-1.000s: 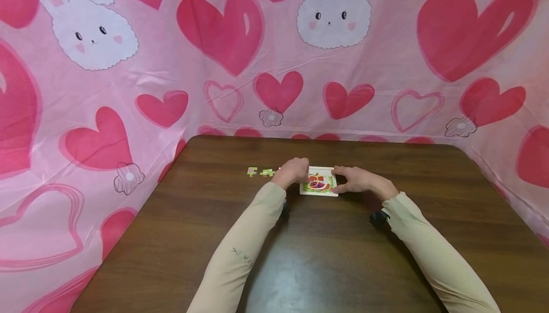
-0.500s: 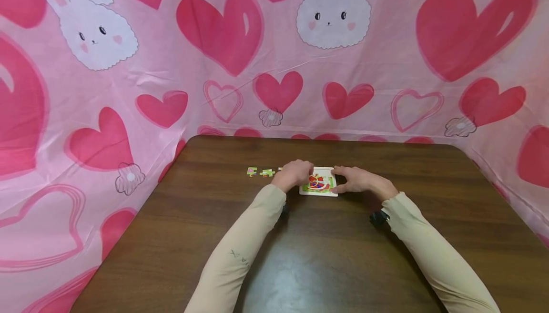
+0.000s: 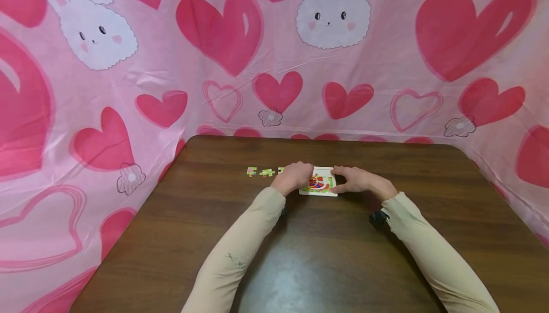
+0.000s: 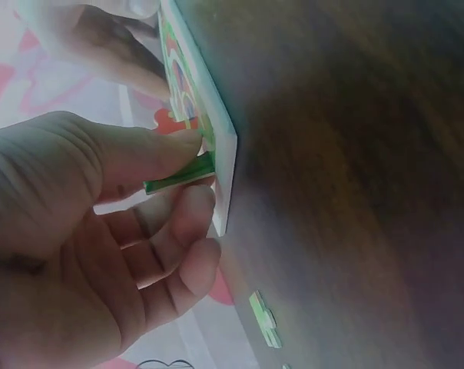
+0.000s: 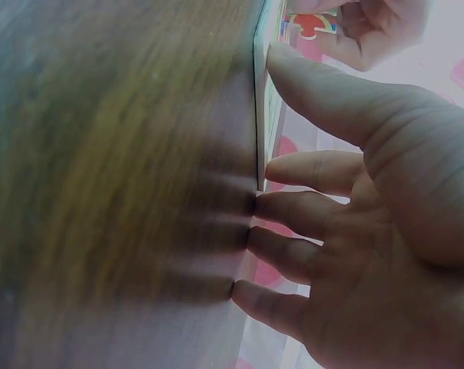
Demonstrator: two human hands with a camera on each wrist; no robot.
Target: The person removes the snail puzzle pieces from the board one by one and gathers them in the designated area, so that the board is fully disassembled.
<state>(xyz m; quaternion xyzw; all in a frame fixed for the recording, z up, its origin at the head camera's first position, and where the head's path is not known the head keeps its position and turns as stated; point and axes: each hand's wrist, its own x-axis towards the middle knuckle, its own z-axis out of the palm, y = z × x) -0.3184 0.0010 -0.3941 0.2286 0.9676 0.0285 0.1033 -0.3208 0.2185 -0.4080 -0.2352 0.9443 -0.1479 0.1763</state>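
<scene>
A white puzzle tray (image 3: 318, 194) with a partly filled, colourful picture lies flat near the table's far side. My left hand (image 3: 295, 178) is over its left part. In the left wrist view, thumb and index finger pinch a green-edged puzzle piece (image 4: 178, 176), tilted, one end at the tray. My right hand (image 3: 358, 179) rests at the tray's right side. The right wrist view shows its thumb and index finger touching the tray rim (image 5: 260, 115), while the other fingers are extended with tips on the table. The left hand hides part of the picture.
Left of the tray lie loose puzzle pieces: one with a pink spot (image 3: 251, 172), another green one (image 3: 267, 173), and a third (image 3: 280, 170) partly behind the left hand. Brown wooden table (image 3: 326, 256); a pink heart-patterned cloth (image 3: 240, 108) hangs around it.
My left hand has shifted slightly right over the tray, showing more of the loose piece behind it. The right hand and tray look unmoved.
</scene>
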